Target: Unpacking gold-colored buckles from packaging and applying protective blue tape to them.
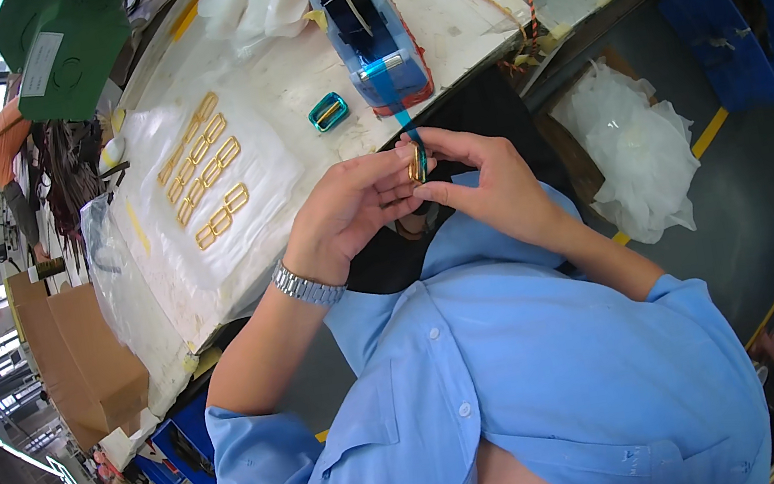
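Observation:
My left hand (347, 210) and my right hand (483, 176) meet over the table's edge, both pinching a small gold buckle (416, 164). A strip of blue tape (400, 118) runs from the blue tape dispenser (368, 27) down to the buckle. A buckle wrapped in blue tape (328, 110) lies on the table beside the dispenser. Several bare gold buckles (205, 169) lie in rows on a clear plastic sheet to the left. A metal watch sits on my left wrist.
The white worktable (280, 76) carries plastic bags at its far side. Cardboard boxes (82, 361) stand at the left. A box of white plastic bags (636, 152) and a blue crate (732, 25) sit on the floor at the right. A person works far left.

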Action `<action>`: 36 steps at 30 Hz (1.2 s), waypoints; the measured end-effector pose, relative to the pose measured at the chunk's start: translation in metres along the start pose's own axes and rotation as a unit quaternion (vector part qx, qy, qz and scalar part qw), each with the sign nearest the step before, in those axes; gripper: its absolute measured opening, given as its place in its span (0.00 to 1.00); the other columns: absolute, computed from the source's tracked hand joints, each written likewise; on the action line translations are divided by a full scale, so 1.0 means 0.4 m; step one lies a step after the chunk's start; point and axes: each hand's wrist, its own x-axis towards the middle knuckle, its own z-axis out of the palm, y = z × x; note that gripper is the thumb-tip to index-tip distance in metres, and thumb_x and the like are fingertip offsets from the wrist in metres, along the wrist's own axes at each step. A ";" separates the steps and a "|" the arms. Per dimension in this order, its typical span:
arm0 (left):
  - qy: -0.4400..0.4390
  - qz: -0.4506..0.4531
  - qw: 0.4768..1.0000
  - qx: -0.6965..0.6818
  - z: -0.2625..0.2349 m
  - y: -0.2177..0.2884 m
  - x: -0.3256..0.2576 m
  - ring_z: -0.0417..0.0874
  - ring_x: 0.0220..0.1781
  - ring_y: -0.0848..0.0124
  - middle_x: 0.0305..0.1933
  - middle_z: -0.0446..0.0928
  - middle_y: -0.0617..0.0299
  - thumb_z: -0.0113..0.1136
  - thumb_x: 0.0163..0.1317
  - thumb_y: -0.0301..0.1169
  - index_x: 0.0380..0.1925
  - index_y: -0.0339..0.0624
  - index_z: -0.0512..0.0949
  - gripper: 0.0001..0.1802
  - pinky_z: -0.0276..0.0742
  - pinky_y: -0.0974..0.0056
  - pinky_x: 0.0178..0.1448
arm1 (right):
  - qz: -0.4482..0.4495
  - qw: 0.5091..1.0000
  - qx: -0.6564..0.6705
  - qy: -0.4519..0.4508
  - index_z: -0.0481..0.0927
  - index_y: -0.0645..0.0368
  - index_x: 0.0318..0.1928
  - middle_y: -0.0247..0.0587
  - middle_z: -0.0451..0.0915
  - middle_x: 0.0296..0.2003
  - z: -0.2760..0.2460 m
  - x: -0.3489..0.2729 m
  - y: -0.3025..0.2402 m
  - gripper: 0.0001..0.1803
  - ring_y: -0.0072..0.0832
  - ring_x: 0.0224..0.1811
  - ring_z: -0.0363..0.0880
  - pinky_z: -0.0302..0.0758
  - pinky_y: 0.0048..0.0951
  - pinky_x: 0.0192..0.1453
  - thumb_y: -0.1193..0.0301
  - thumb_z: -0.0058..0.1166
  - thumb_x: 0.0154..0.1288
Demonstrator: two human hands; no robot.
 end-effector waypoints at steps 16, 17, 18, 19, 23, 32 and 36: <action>0.051 0.088 0.989 0.103 0.014 -0.018 -0.014 0.90 0.44 0.71 0.46 0.90 0.60 0.66 0.79 0.38 0.52 0.35 0.87 0.16 0.87 0.64 0.53 | 0.018 0.992 0.115 0.055 0.80 0.70 0.68 0.45 0.91 0.53 0.032 0.005 -0.011 0.28 0.24 0.56 0.88 0.83 0.30 0.66 0.76 0.70 0.71; 0.086 0.164 0.964 0.192 0.016 -0.036 -0.022 0.89 0.44 0.73 0.44 0.89 0.60 0.65 0.80 0.37 0.53 0.33 0.87 0.16 0.87 0.64 0.54 | 0.029 0.986 0.154 0.055 0.80 0.71 0.68 0.45 0.90 0.54 0.032 0.005 -0.013 0.26 0.24 0.57 0.87 0.83 0.30 0.66 0.77 0.69 0.72; 0.127 0.272 0.903 0.309 0.022 -0.057 -0.039 0.88 0.44 0.74 0.42 0.89 0.60 0.66 0.77 0.29 0.55 0.31 0.86 0.13 0.86 0.65 0.53 | 0.027 0.986 0.154 0.059 0.80 0.71 0.68 0.45 0.90 0.54 0.033 0.002 -0.018 0.26 0.24 0.57 0.87 0.83 0.30 0.66 0.77 0.69 0.72; 0.160 0.356 0.842 0.373 0.030 -0.080 -0.050 0.88 0.43 0.72 0.42 0.88 0.58 0.68 0.73 0.25 0.53 0.32 0.86 0.12 0.85 0.64 0.52 | 0.046 0.977 0.200 0.052 0.81 0.71 0.67 0.44 0.90 0.54 0.034 -0.002 -0.022 0.25 0.23 0.58 0.87 0.83 0.29 0.66 0.77 0.68 0.74; 0.215 0.540 0.675 0.455 0.075 -0.122 -0.049 0.88 0.40 0.64 0.40 0.87 0.54 0.73 0.61 0.16 0.50 0.34 0.87 0.16 0.84 0.62 0.47 | 0.094 0.956 0.277 0.033 0.81 0.71 0.66 0.44 0.90 0.55 0.031 -0.007 -0.039 0.23 0.22 0.57 0.87 0.84 0.25 0.62 0.76 0.67 0.76; 0.266 0.632 0.591 0.425 0.083 -0.156 0.006 0.87 0.37 0.56 0.41 0.87 0.53 0.74 0.59 0.17 0.48 0.36 0.87 0.16 0.82 0.59 0.40 | 0.110 0.940 0.319 0.046 0.84 0.70 0.64 0.42 0.91 0.52 0.044 -0.008 -0.056 0.20 0.18 0.51 0.87 0.82 0.20 0.54 0.71 0.66 0.78; 0.254 0.669 0.525 0.461 0.074 -0.144 0.011 0.87 0.37 0.56 0.39 0.87 0.52 0.73 0.59 0.16 0.44 0.35 0.86 0.12 0.81 0.58 0.38 | 0.116 0.940 0.317 0.047 0.84 0.71 0.64 0.46 0.90 0.53 0.049 -0.010 -0.053 0.20 0.23 0.54 0.88 0.84 0.26 0.61 0.70 0.64 0.79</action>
